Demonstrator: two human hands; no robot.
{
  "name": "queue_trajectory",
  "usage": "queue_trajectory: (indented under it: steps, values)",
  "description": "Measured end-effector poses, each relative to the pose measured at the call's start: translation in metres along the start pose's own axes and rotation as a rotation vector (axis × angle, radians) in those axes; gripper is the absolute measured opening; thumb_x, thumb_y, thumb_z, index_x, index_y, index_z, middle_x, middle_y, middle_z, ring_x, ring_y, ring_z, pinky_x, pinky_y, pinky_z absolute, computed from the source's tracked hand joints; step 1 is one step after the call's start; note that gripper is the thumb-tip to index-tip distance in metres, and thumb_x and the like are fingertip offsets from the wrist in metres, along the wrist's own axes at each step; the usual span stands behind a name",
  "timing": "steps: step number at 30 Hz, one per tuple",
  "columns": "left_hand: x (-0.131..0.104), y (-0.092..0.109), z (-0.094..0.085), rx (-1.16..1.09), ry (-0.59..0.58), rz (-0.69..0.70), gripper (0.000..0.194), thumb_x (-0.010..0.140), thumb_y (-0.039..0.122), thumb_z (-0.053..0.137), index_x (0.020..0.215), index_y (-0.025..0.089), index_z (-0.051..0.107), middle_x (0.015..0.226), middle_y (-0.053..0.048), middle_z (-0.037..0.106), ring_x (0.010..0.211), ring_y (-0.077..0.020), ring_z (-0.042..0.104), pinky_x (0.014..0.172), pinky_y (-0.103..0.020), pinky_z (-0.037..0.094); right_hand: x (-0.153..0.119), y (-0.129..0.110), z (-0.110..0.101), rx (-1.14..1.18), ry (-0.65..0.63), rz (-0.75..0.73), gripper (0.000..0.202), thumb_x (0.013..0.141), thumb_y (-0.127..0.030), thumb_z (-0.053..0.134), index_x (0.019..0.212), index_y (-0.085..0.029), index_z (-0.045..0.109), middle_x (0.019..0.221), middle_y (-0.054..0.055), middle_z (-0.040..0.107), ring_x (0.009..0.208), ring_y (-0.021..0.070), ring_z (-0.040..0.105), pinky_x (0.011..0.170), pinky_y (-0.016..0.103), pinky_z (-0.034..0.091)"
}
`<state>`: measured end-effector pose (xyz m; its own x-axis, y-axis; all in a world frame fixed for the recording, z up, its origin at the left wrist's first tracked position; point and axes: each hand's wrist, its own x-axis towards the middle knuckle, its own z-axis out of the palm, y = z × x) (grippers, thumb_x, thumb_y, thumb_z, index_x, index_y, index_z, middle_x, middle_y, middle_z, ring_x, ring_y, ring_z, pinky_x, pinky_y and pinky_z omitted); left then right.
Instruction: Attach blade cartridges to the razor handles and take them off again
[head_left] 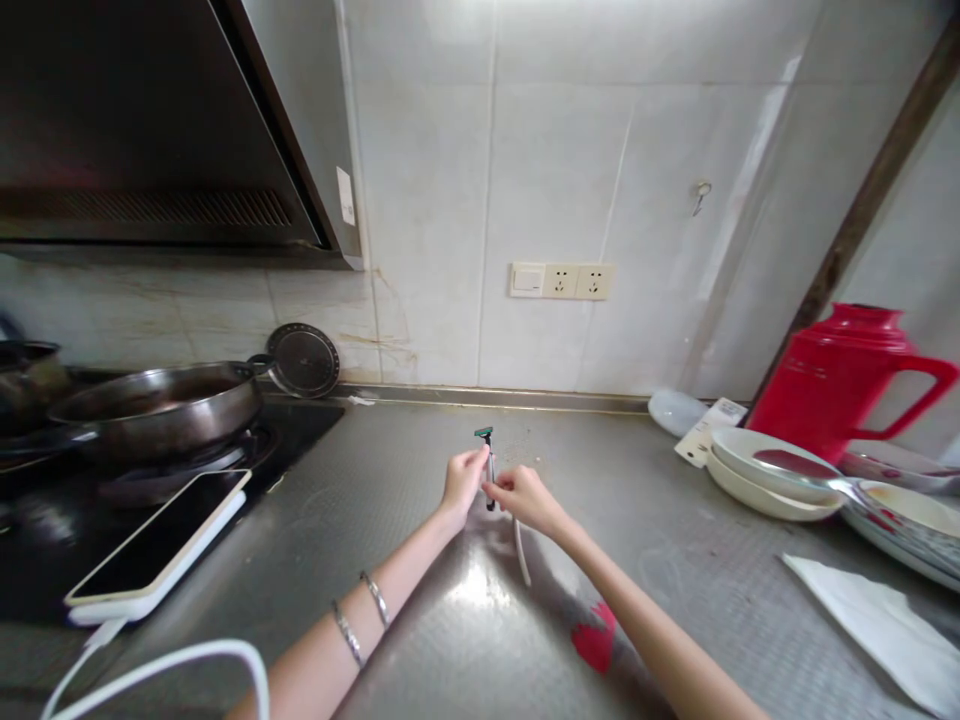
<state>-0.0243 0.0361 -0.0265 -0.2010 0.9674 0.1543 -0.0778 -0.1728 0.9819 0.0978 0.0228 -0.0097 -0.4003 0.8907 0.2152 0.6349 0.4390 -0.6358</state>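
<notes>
A small razor [489,462] with a green-edged head and dark handle stands upright between my two hands, above the grey metal counter [420,440]. My left hand [463,484] pinches it just below the head. Lower on the handle, the fingertips of my right hand [523,494] are closed round it. A thin whitish strip [521,552] extends down from beneath my right hand; its upper end is hidden there. Two silver bangles [360,618] circle my left forearm.
At left, a pan [161,405] sits on the black stove, near a phone [161,545] with a white cable. At right are a red thermos [832,380], stacked bowls [772,480] and a white napkin [874,625]. A range hood [150,130] overhangs the stove.
</notes>
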Motion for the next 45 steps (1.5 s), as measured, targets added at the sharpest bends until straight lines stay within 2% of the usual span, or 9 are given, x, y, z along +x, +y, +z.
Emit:
queue_trajectory:
  steps: [3,7,11,19,30,33,37,41,45]
  values:
    - [0.008,0.000,-0.009,0.014,0.098,-0.016,0.043,0.064,0.048,0.063,0.087,0.011,0.066,0.083,-0.009,0.067,0.075,-0.0177,0.061,0.058,-0.024,0.043,0.000,0.001,0.000,-0.055,-0.045,0.091,0.035,0.074,-0.030,0.048,0.045,-0.013,0.059,0.042,0.002,0.056,0.042,0.0091,0.048,0.043,0.018,0.030]
    - [0.018,-0.001,-0.021,-0.010,0.298,-0.032,0.039,0.064,0.040,0.066,0.089,0.011,0.063,0.089,-0.011,0.066,0.080,-0.0171,0.060,0.066,-0.026,0.045,0.001,0.006,0.005,-0.114,-0.114,0.147,0.032,0.070,-0.024,0.048,0.041,-0.014,0.057,0.038,0.003,0.053,0.039,0.0096,0.048,0.042,0.019,0.031]
    - [0.023,-0.002,-0.026,-0.032,0.352,-0.012,0.034,0.064,0.038,0.065,0.086,0.012,0.064,0.086,-0.009,0.067,0.080,-0.0170,0.061,0.071,-0.029,0.045,0.001,0.011,0.009,-0.129,-0.152,0.149,0.032,0.068,-0.022,0.047,0.039,-0.015,0.056,0.037,0.003,0.054,0.039,0.0100,0.049,0.042,0.018,0.032]
    - [0.023,-0.003,-0.025,-0.023,0.315,0.010,0.032,0.064,0.035,0.065,0.085,0.011,0.065,0.091,-0.012,0.067,0.084,-0.0186,0.061,0.072,-0.028,0.045,-0.003,0.011,0.008,-0.096,-0.211,0.151,0.027,0.065,-0.023,0.050,0.041,-0.016,0.059,0.038,0.003,0.055,0.038,0.0098,0.048,0.040,0.018,0.032]
    - [0.023,-0.008,-0.024,0.040,0.232,0.088,0.026,0.063,0.034,0.064,0.077,0.013,0.068,0.075,-0.009,0.068,0.077,-0.0186,0.062,0.072,-0.029,0.046,-0.005,0.008,0.009,-0.122,-0.207,0.118,0.028,0.067,-0.026,0.054,0.040,-0.016,0.056,0.043,0.005,0.057,0.042,0.0113,0.051,0.043,0.020,0.033]
    - [0.026,-0.008,-0.027,0.060,0.197,0.119,0.022,0.064,0.030,0.063,0.077,0.013,0.069,0.079,-0.009,0.069,0.078,-0.0185,0.062,0.075,-0.030,0.046,-0.003,0.006,0.002,-0.120,-0.156,0.130,0.035,0.071,-0.030,0.051,0.041,-0.016,0.057,0.040,0.005,0.056,0.041,0.0111,0.050,0.044,0.020,0.033]
    - [0.038,-0.007,-0.034,0.194,0.074,0.153,0.014,0.064,0.020,0.061,0.074,0.015,0.069,0.081,-0.009,0.069,0.078,-0.0194,0.062,0.078,-0.033,0.045,0.006,0.016,-0.019,-0.125,0.022,0.166,0.037,0.075,-0.031,0.045,0.047,-0.013,0.062,0.041,0.005,0.055,0.044,0.0119,0.052,0.047,0.021,0.033]
    - [0.057,-0.010,-0.039,0.394,-0.076,0.238,0.016,0.061,0.009,0.059,0.070,0.017,0.069,0.078,-0.007,0.069,0.077,-0.0202,0.062,0.081,-0.035,0.044,0.014,0.047,-0.041,-0.142,0.156,0.089,0.021,0.070,-0.025,0.050,0.069,-0.013,0.068,0.069,0.005,0.066,0.064,0.0149,0.057,0.058,0.022,0.039]
    - [0.070,-0.018,-0.041,0.510,-0.176,0.314,0.026,0.058,0.003,0.058,0.074,0.019,0.070,0.087,-0.008,0.068,0.088,-0.0229,0.060,0.090,-0.036,0.039,0.016,0.080,-0.046,-0.088,0.031,-0.061,0.041,0.061,-0.020,0.059,0.102,-0.016,0.064,0.107,0.008,0.062,0.089,0.0187,0.055,0.078,0.028,0.041]
